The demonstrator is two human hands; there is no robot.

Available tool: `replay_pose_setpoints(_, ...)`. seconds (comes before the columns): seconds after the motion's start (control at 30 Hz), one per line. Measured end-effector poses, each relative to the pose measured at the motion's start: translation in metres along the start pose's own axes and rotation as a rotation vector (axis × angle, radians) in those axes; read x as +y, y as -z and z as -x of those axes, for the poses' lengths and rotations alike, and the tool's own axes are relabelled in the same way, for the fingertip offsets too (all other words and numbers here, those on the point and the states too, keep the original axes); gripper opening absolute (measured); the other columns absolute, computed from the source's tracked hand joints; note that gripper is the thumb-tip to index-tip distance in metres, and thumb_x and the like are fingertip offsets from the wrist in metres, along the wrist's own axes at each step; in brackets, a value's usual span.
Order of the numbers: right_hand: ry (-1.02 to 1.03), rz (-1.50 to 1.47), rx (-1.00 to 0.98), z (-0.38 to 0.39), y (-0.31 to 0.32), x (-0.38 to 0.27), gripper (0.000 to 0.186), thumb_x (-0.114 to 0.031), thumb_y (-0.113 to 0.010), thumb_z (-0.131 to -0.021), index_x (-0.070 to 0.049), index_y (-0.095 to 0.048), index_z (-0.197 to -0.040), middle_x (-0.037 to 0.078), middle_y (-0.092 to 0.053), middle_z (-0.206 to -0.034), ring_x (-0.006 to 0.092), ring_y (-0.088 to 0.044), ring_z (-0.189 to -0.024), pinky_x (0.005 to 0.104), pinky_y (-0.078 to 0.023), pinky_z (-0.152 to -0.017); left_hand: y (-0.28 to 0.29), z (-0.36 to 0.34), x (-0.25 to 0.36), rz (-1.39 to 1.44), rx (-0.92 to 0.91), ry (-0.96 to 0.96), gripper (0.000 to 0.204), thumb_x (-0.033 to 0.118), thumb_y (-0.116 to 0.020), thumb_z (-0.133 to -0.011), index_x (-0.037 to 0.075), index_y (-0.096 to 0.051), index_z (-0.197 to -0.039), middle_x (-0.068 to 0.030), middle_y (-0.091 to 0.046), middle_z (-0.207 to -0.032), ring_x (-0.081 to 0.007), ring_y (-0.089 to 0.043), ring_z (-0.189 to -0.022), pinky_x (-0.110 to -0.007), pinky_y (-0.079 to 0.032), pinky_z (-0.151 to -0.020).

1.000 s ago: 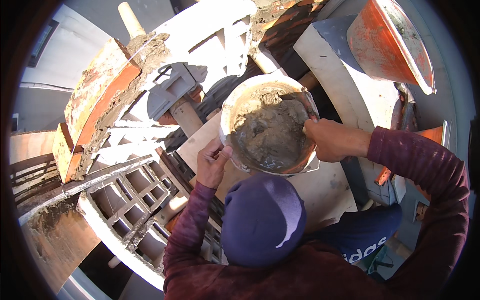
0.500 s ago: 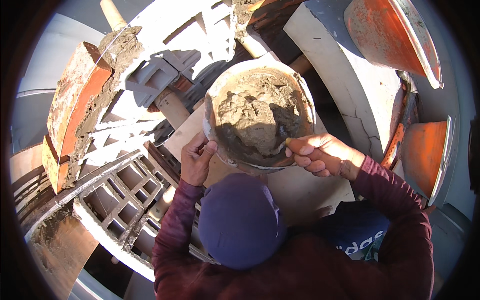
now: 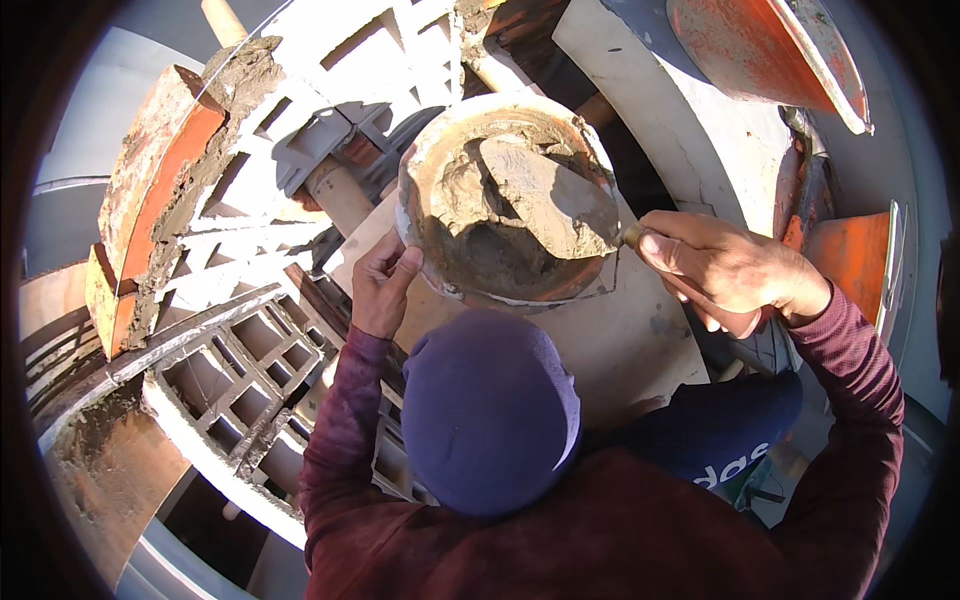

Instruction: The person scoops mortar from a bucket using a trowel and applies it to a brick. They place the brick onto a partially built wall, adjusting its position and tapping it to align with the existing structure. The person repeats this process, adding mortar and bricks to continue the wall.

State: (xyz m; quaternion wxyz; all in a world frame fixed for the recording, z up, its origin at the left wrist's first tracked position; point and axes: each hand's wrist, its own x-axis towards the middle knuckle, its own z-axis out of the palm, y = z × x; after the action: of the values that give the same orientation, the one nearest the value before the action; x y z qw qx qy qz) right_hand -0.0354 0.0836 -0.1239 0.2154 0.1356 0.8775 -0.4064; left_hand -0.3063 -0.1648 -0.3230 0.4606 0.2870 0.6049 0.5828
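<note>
A round mortar bucket [image 3: 408, 215], its rim crusted pale, holds wet grey-brown mortar [image 3: 490, 250]. At its left near side, my left hand [image 3: 384, 288] grips the rim, thumb toward me. My right hand [image 3: 735, 262], to the right of the bucket, is closed around the handle of a trowel [image 3: 630, 236]. The trowel's broad blade [image 3: 550, 195], smeared with mortar, lies over the bucket and points to the far left. Whether the blade's underside touches the mortar, I cannot tell.
Under the bucket is a pale board [image 3: 610, 345]. Hollow blocks [image 3: 245, 380] lie to the left, near an orange brick [image 3: 165, 170] bedded in mortar beside a taut string. Orange tubs [image 3: 760, 50] stand at the right, with a pale curved slab [image 3: 670, 110] between.
My right hand has moved right and turned the trowel. Its blade, earlier mostly buried in the mortar, now shows broadly above it. My left hand stays on the rim.
</note>
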Motion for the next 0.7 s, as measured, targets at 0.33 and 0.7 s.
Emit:
replay_pose_setpoints(0.33,-0.174,0.693,-0.699,-0.064,0.021,0.010,0.022,-0.011,-0.043,-0.101,0.000,-0.061,-0.094,0.014,-0.069,-0.077,0.0286,-0.070,-0.072,0.0354,-0.059,-0.069,-0.007,-0.006,-0.009,0.070,0.009,-0.034,0.052,0.022,-0.064,-0.101,-0.001,-0.051,-0.145,-0.0066,-0.070,-0.114,-0.0113,-0.063,-0.101,-0.028,-0.048,-0.095)
replay_pose_setpoints(0.7,-0.260,0.601,-0.342,-0.057,0.000,-0.029,0.026,-0.021,-0.051,-0.101,0.000,-0.065,-0.094,0.013,-0.067,-0.071,0.0295,-0.072,-0.070,0.0378,-0.059,-0.062,-0.006,-0.010,-0.007,0.034,-0.034,-0.045,0.050,0.021,-0.063,-0.102,-0.002,-0.051,-0.144,-0.0053,-0.070,-0.113,-0.0110,-0.063,-0.099,-0.028,-0.048,-0.095)
